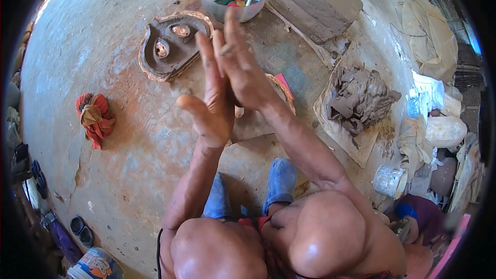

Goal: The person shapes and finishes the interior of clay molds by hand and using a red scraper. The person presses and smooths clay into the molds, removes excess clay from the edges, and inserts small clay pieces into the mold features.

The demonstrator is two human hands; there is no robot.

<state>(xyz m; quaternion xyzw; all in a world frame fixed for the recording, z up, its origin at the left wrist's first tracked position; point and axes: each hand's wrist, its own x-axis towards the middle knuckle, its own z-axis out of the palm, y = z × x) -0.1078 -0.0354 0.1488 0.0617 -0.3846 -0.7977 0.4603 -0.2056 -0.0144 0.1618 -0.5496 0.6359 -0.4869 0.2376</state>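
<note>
My left hand (209, 111) and my right hand (243, 72) meet palm to palm above the floor, fingers stretched out and pointing away from me. The left thumb sticks out to the side. Whether anything lies between the palms is hidden. Beneath the hands is a second mould-like piece (253, 130) with a pale, rough rim, mostly covered from view. Beyond the left fingers lies a dark mould-like piece (178, 67) with a rough orange rim and two raised rings.
A clear bowl (206, 6) with tools stands at the far side, beside a large grey clay block (315, 5). On the right, a heap of soft clay (359, 95) rests on a sheet (356, 150). A red cloth bundle (95, 121) lies left; buckets and bags line the right.
</note>
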